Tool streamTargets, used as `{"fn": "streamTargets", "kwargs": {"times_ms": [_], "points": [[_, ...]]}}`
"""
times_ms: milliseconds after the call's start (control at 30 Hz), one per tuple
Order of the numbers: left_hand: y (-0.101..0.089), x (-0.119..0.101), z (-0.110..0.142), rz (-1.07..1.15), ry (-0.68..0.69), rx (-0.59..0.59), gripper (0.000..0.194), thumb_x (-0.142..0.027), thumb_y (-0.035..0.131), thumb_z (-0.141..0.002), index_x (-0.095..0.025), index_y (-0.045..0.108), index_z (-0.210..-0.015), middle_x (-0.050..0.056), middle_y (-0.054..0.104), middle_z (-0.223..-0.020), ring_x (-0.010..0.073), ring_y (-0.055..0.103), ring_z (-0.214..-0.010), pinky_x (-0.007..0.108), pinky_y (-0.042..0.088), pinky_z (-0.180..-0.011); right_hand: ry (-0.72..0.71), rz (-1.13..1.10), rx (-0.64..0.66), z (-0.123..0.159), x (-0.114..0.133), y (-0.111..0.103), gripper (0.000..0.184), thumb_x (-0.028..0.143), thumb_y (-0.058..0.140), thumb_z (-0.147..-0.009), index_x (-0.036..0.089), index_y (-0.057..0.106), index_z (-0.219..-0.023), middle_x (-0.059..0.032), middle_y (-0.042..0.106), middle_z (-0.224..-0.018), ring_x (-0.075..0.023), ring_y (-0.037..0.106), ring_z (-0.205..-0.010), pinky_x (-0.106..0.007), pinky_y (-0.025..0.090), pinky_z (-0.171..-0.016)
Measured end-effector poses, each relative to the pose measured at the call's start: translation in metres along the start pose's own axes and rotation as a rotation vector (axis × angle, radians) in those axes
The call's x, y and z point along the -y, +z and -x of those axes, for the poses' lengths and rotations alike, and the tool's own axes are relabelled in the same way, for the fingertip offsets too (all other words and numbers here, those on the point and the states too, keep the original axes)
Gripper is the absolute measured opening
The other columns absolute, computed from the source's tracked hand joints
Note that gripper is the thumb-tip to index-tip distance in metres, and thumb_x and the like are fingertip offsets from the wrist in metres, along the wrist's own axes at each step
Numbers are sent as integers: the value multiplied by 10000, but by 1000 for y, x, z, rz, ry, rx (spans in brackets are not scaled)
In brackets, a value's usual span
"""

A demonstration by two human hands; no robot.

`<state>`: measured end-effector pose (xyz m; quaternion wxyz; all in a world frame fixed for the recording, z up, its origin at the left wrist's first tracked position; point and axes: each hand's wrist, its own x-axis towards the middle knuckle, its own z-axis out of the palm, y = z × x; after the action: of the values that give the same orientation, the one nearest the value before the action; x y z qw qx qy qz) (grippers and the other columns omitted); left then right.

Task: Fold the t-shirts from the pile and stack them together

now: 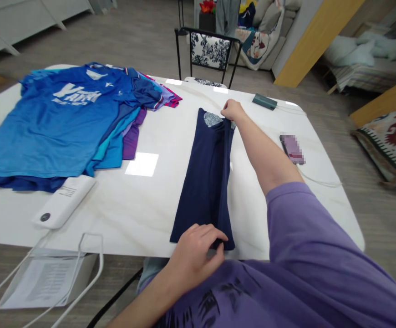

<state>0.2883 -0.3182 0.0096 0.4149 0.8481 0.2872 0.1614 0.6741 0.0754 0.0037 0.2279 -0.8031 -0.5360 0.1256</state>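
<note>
1. From where I stand, the right grip (232,110), toward twelve o'clock, is pinching the far edge of the navy garment (200,182).
2. The left grip (198,250), at six, curls over the near hem, thumb and forefinger slightly apart; I can't tell whether cloth is caught between them.
3. The garment lies lengthwise on the white table (143,214), a pale patterned patch (212,119) at its far end.
4. Around it: a green case (265,101) at one, a phone (292,148) between two and three, a white gadget (66,200) about nine, piled shirts (64,127) toward ten.
5. Beyond the table, at twelve, stands a chair (210,49).
</note>
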Motion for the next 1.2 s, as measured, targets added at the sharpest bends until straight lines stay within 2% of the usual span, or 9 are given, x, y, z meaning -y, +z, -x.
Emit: {"fn": "streamTargets", "kwargs": {"times_ms": [167, 300, 400, 500, 667, 767, 867, 1033, 1200], "points": [[-21, 30, 21, -26, -67, -17, 195, -240, 671, -1057, -303, 785, -1202, -2, 828, -1029, 194, 755, -896, 395, 536, -859, -69, 24, 90, -7, 57, 43, 737, 479, 803, -1019, 27, 579, -1557, -260, 667, -1456, -439, 650, -1400, -678, 543, -1221], [-32, 51, 27, -199, -59, -21, 179, -391, 672, -1121, -306, 819, -1067, -12, 777, -823, 210, 719, -793, 415, 506, -801, -216, 132, -64, 26, 54, 46, 606, 546, 499, -1176, 127, 560, -1609, -219, 633, -1570, -416, 588, -1487, -695, 443, -1288], [-28, 64, 23, -332, 61, -145, 276, -385, 633, -1149, -301, 793, -1358, 56, 837, -1240, 258, 757, -1134, 453, 552, -996, -229, 218, -77, 61, 32, 45, 662, 558, 324, -1203, 140, 557, -1660, -215, 542, -1713, -426, 487, -1594, -708, 343, -1345], [-13, 75, 17, -469, 164, -133, 589, -428, 644, -1138, -293, 556, -1704, 78, 556, -1766, 328, 510, -1631, 542, 422, -1335, -192, 264, 67, 87, 18, 53, 711, 551, 342, -1191, 137, 482, -1752, -173, 407, -1839, -389, 344, -1717, -657, 212, -1428], [-1, 83, 22, -566, 162, -62, 721, -514, 591, -1147, -251, 415, -1795, 82, 324, -1902, 322, 308, -1772, 561, 307, -1445, -173, 189, -25, 122, 25, 49, 764, 563, 255, -1207, 122, 337, -1826, -168, 324, -1881, -334, 259, -1768, -604, 142, -1459], [-13, 86, 37, -552, 172, -52, 739, -567, 599, -1138, -219, 448, -1772, 118, 375, -1876, 327, 312, -1771, 577, 281, -1457, -341, 82, -93, 191, 19, 20, 738, 616, 286, -1204, 135, 497, -1722, -203, 505, -1757, -339, 477, -1637, -544, 345, -1398], [-30, 95, 57, -548, 185, -40, 711, -597, 638, -1115, -243, 525, -1721, 113, 468, -1826, 331, 349, -1757, 582, 273, -1460, -588, -53, 69, 308, -5, -7, 599, 627, 454, -1179, 203, 666, -1544, -175, 689, -1538, -323, 683, -1404, -505, 534, -1243], [-37, 113, 84, -604, 282, 19, 759, -548, 684, -1104, -243, 471, -1765, 126, 472, -1823, 336, 379, -1744, 591, 309, -1445, -730, -13, 258, 492, -48, -6, 751, 651, 731, -1063, 287, 558, -1696, -138, 598, -1705, -342, 574, -1591, -576, 456, -1336], [-23, 112, 97, -656, 334, 14, 607, -263, 647, -1121, -293, 544, -1718, 78, 517, -1798, 311, 452, -1705, 599, 351, -1412, -680, 101, 182, 560, -66, 23, 848, 447, 824, -1020, 258, 475, -1770, -147, 504, -1786, -344, 454, -1694, -604, 389, -1378]]}}
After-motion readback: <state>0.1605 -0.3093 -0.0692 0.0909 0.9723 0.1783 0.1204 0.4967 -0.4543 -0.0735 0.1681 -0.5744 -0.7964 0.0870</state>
